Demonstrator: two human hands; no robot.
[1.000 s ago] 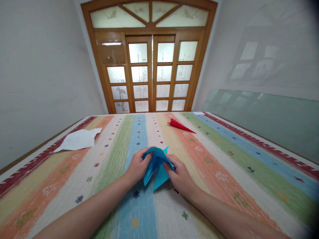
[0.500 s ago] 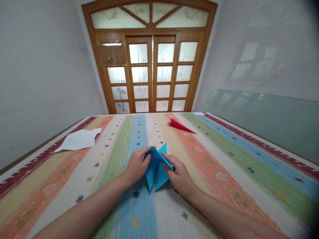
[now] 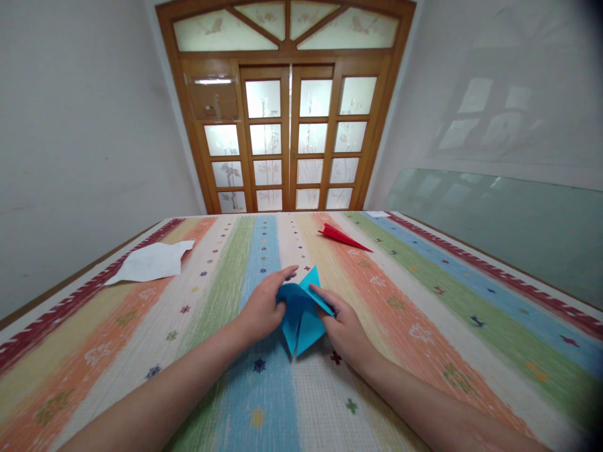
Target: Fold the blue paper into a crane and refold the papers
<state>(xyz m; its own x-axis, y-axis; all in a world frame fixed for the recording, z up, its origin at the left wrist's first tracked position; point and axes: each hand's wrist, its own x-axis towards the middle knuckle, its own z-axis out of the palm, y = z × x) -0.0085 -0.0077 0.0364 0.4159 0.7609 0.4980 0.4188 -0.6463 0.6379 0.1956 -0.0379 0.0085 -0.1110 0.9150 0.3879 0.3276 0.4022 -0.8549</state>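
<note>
A sheet of blue folded paper (image 3: 308, 326), creased into pointed flaps, stands between my hands just over the striped tablecloth. Two of its points face toward me, with a narrow slit between them, and another rises at the back. My left hand (image 3: 264, 304) is at the paper's left side, thumb against the near face and forefinger stretched out past the top edge; its other fingertips are hidden. On the right, my right hand (image 3: 343, 323) pinches a folded edge between thumb and fingers.
Farther off on the tablecloth (image 3: 325, 402) lies a red folded paper dart (image 3: 346, 238). A torn white piece of paper (image 3: 153, 262) rests at the left, and another white scrap (image 3: 377, 214) at the far right edge. Glass-paned wooden doors (image 3: 289, 138) stand beyond the table.
The blue paper's two near points have come closer together, and its left flap has swung rightward. My left forefinger has lifted off the top edge and straightened.
</note>
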